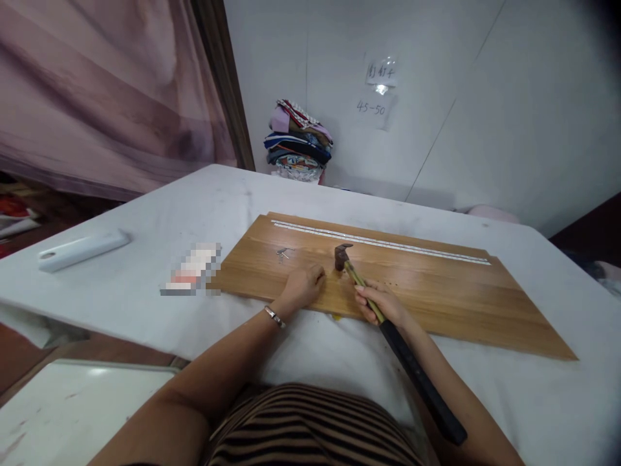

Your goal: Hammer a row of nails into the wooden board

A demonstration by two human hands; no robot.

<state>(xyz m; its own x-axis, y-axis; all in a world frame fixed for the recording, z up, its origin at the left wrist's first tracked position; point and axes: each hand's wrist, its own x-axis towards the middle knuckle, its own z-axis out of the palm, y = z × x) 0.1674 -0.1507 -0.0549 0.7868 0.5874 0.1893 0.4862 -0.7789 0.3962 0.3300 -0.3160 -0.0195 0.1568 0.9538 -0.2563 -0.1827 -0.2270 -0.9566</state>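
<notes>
My right hand (381, 301) grips a claw hammer (414, 374) on the yellowish shaft, just below its rusty head; the black grip slants back along my forearm. The hammer head is over a wooden board (456, 304) lying flat on the table. My left hand (303, 287), with a bracelet at the wrist, rests on the board left of the head. Its fingers are curled closed, and whatever they may hold is hidden. Several loose nails (283, 254) lie on the board beyond my left hand. Small dark dots (391, 284) show in the wood right of the hammer.
Two pale strips (383, 244) run along the board's far side. On the white-covered table (233, 194) are a white, long-handled object (85, 249) and a pixelated item (191, 268). Folded cloths (298, 142) are stacked by the wall. A white stool-like surface (82, 408) stands lower left.
</notes>
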